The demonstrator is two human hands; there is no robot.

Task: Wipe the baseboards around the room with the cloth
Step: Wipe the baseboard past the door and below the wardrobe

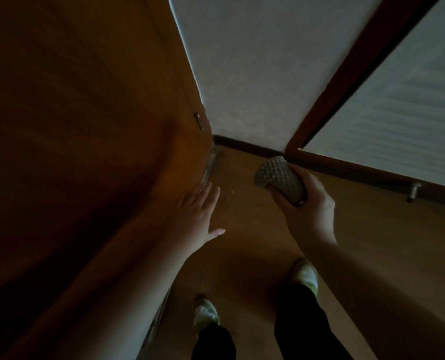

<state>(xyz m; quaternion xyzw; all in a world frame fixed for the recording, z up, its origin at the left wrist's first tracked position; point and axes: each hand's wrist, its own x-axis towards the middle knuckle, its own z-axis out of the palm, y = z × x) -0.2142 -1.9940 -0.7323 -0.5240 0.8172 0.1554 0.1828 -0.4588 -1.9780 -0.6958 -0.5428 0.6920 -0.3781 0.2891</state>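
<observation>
- Dim corner of a room: wood floor (pixel 255 229), pale wall (pixel 255 74), a dark baseboard (pixel 244 146) along its foot, and a brown door (pixel 86 126) on the left.
- The right hand (pixel 304 203) has its fingers curled round a grey, bumpy cloth (pixel 279 179); the cloth's free end sits just beside the baseboard, near the corner. Whether it touches, I cannot tell.
- The left hand (pixel 200 211) is flat, fingers straight, laid against the door's lower edge.
- A metal doorstop (pixel 414 191) juts from the baseboard at right.
- Two shoes (pixel 305 276) stand on the floor below.

Grey nubbed cloth (pixel 281 179) bunched, near dark baseboard (pixel 247 146)
</observation>
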